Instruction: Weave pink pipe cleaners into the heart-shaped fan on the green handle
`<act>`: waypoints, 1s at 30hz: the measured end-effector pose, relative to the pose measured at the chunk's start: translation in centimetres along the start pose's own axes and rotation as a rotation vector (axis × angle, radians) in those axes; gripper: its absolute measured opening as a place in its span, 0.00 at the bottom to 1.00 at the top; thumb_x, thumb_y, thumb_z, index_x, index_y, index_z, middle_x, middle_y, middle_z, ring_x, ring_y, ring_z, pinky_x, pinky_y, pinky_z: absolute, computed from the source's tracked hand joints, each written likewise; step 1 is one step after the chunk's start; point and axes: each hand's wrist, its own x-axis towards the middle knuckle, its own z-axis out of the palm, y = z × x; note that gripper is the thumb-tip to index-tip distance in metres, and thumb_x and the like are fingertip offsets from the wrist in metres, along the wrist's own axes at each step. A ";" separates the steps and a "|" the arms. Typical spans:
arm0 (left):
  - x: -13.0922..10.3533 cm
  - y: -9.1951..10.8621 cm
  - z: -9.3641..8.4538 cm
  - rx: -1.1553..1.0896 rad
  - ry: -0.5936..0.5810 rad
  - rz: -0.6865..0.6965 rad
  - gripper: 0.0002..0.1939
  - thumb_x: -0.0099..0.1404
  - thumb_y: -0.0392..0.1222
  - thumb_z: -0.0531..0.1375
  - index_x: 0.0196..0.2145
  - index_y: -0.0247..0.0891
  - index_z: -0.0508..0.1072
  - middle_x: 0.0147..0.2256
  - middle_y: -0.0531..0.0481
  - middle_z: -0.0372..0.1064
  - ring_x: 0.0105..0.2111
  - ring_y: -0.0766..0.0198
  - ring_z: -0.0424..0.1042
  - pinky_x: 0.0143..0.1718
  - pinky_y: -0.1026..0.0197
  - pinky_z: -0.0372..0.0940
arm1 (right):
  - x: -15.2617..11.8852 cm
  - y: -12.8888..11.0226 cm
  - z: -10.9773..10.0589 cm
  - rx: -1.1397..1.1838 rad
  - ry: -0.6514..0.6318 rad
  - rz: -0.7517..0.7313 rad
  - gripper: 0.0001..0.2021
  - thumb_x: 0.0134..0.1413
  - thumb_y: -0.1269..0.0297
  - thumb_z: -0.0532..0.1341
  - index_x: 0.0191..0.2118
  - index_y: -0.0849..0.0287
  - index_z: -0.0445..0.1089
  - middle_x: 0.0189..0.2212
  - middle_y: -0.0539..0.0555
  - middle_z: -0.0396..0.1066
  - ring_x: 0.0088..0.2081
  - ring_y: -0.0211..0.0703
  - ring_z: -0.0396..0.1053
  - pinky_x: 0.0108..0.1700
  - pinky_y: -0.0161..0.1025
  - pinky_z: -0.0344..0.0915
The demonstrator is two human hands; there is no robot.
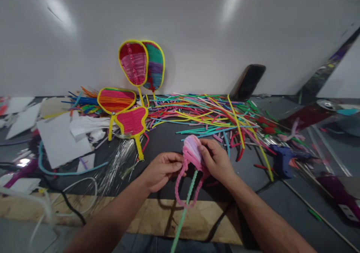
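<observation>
Between my two hands is a pink and lilac pipe-cleaner piece (192,151) with a rounded top. A twisted pink loop hangs from its lower side, and a green twisted stem (182,215) slants down from it past the table's front edge. My left hand (164,170) pinches the pink strand at the piece's left side with thumb and fingertips. From the right, my right hand (215,157) grips the piece, its thumb on the lilac face and its fingers partly hidden behind.
Loose coloured pipe cleaners (197,112) lie along the wall. Yellow-edged fan shapes (133,63) stand and lie at left, near white sheets (63,140) and silvery strands. A dark phone (250,81) leans on the wall; a blue glue gun (282,161) lies right.
</observation>
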 end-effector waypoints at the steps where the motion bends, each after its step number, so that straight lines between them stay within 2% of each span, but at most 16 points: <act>1: 0.0 0.0 0.0 -0.029 -0.023 -0.026 0.10 0.45 0.39 0.69 0.27 0.32 0.75 0.24 0.49 0.71 0.23 0.67 0.70 0.32 0.63 0.65 | 0.0 -0.1 0.0 0.003 -0.007 -0.005 0.09 0.59 0.64 0.53 0.41 0.57 0.68 0.33 0.53 0.73 0.35 0.43 0.69 0.37 0.40 0.64; 5: 0.1 -0.3 0.1 -0.128 -0.115 -0.084 0.11 0.43 0.37 0.70 0.25 0.33 0.74 0.22 0.50 0.70 0.21 0.67 0.68 0.31 0.60 0.67 | -0.1 -0.4 0.0 0.023 -0.025 0.004 0.10 0.60 0.63 0.52 0.41 0.58 0.68 0.33 0.53 0.72 0.35 0.43 0.68 0.38 0.40 0.63; 9: 0.3 -0.6 0.1 -0.118 -0.172 -0.097 0.09 0.43 0.33 0.69 0.24 0.32 0.73 0.21 0.52 0.67 0.21 0.70 0.65 0.30 0.62 0.67 | -0.1 -0.7 0.0 0.038 -0.064 0.020 0.10 0.59 0.63 0.52 0.40 0.58 0.68 0.32 0.54 0.72 0.35 0.43 0.67 0.39 0.40 0.63; 11: 0.4 -0.8 0.1 -0.101 -0.138 -0.102 0.10 0.41 0.31 0.69 0.25 0.32 0.73 0.22 0.51 0.67 0.22 0.70 0.66 0.30 0.62 0.67 | -0.1 -0.8 0.0 0.046 -0.072 0.028 0.10 0.59 0.63 0.52 0.41 0.57 0.68 0.33 0.54 0.72 0.36 0.44 0.67 0.39 0.41 0.62; 14: 0.7 -1.2 0.0 -0.065 -0.032 -0.044 0.13 0.40 0.34 0.70 0.25 0.33 0.73 0.24 0.52 0.68 0.23 0.69 0.66 0.31 0.62 0.64 | -0.1 -0.6 -0.1 0.062 -0.034 0.039 0.09 0.59 0.62 0.52 0.41 0.57 0.68 0.33 0.54 0.72 0.36 0.44 0.67 0.40 0.42 0.62; 17: 0.7 -1.1 -0.1 0.125 0.021 0.147 0.10 0.46 0.40 0.68 0.26 0.34 0.74 0.26 0.52 0.66 0.27 0.68 0.65 0.33 0.64 0.60 | -0.1 -0.3 -0.1 0.045 0.013 0.040 0.09 0.59 0.62 0.53 0.40 0.57 0.68 0.33 0.53 0.72 0.36 0.44 0.67 0.40 0.43 0.62; 20: 0.5 -0.5 0.0 0.527 0.058 0.373 0.07 0.55 0.40 0.62 0.24 0.34 0.73 0.25 0.53 0.62 0.29 0.68 0.61 0.34 0.65 0.56 | 0.0 -0.2 -0.2 0.015 0.025 0.031 0.08 0.59 0.62 0.54 0.39 0.56 0.68 0.32 0.53 0.71 0.36 0.44 0.67 0.40 0.43 0.62; 22: 0.3 0.0 0.2 0.771 0.102 0.459 0.07 0.57 0.38 0.59 0.22 0.35 0.72 0.23 0.54 0.59 0.28 0.68 0.60 0.31 0.66 0.54 | 0.0 -0.1 -0.2 0.002 0.024 0.022 0.08 0.59 0.63 0.54 0.40 0.57 0.68 0.32 0.53 0.71 0.36 0.44 0.66 0.40 0.43 0.62; 25: -0.1 0.4 0.5 0.940 0.132 0.487 0.08 0.57 0.35 0.56 0.23 0.35 0.71 0.22 0.54 0.60 0.25 0.69 0.60 0.28 0.67 0.54 | 0.0 0.0 -0.2 -0.009 0.026 0.013 0.08 0.59 0.63 0.54 0.40 0.57 0.67 0.32 0.53 0.71 0.36 0.44 0.66 0.40 0.43 0.62; 30: -0.5 0.4 1.0 0.946 0.113 0.424 0.07 0.57 0.38 0.57 0.30 0.34 0.74 0.27 0.51 0.67 0.28 0.66 0.66 0.30 0.66 0.58 | 0.0 0.1 -0.3 -0.029 0.026 0.015 0.08 0.58 0.63 0.54 0.40 0.57 0.68 0.33 0.54 0.72 0.36 0.44 0.66 0.40 0.43 0.62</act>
